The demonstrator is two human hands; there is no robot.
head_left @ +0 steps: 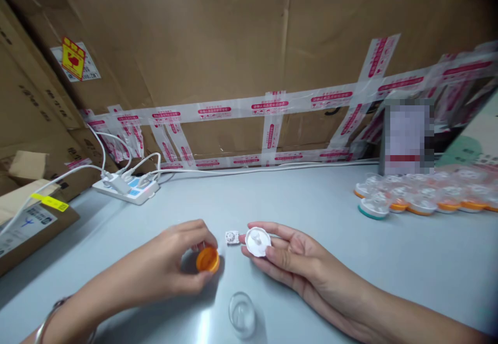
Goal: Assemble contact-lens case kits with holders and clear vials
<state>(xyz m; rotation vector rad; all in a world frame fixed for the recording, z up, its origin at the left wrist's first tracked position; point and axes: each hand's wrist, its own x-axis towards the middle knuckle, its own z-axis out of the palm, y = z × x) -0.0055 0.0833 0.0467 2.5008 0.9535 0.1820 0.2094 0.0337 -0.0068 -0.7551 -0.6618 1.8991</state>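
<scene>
My left hand (pixel 187 261) has its thumb and fingers closed around a small round orange cap (pixel 207 259), its hollow side turned towards the right. In my right hand (pixel 295 258) is a white round disc (pixel 258 242) with a short post in its middle, pinched between thumb and fingers. A small white square piece with a dark pattern (pixel 232 237) lies on the table between the hands, just beyond my right fingertips. Nearer to me, a clear round cup-like part (pixel 241 314) rests on the table, touched by neither hand.
Several clear-domed pieces with orange or green bases (pixel 424 198) stand in rows at the right. Behind them is a blurred upright panel (pixel 406 136). A white power strip (pixel 128 187) with cables sits back left. Big cardboard boxes (pixel 218 48) wall off the table's (pixel 311 198) back.
</scene>
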